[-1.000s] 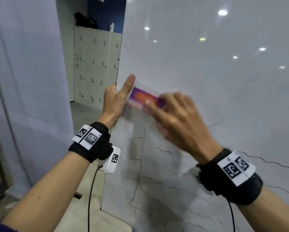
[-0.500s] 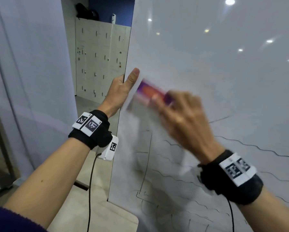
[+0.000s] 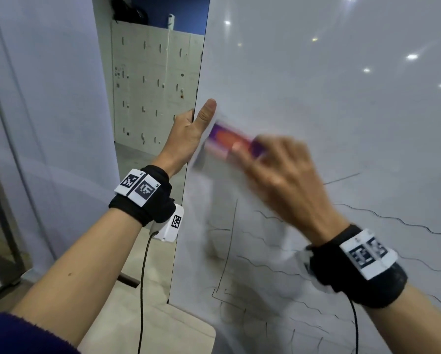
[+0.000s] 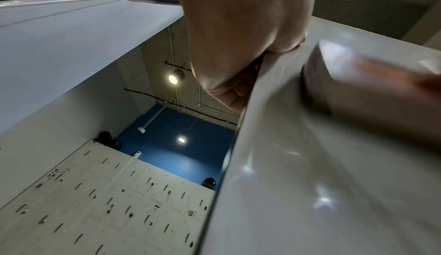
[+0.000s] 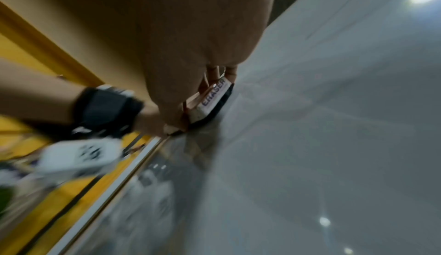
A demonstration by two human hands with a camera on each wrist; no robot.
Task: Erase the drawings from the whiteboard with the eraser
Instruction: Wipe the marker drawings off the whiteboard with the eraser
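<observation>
A large glossy whiteboard (image 3: 316,111) stands upright and fills the right of the head view. Thin black wavy and straight drawn lines (image 3: 398,221) cover its lower part. My right hand (image 3: 278,175) grips a purple and orange eraser (image 3: 227,140) and presses its dark felt face flat on the board near the left edge; the hand is motion-blurred. The right wrist view shows the eraser (image 5: 212,100) with its "ERASER" label. My left hand (image 3: 188,134) holds the board's left edge, thumb on the front and fingers behind; the left wrist view shows that hand (image 4: 238,42) too.
A pale partition wall (image 3: 48,123) stands close on the left. Behind the gap is a bank of white lockers (image 3: 153,85) under a blue wall. A beige surface (image 3: 150,328) lies below the board's lower left corner. Cables hang from both wrists.
The eraser in my right hand has shifted along the board beside my left thumb. The head view has moved leftward, so the board sits further right in the picture. My left hand keeps hold of the edge.
</observation>
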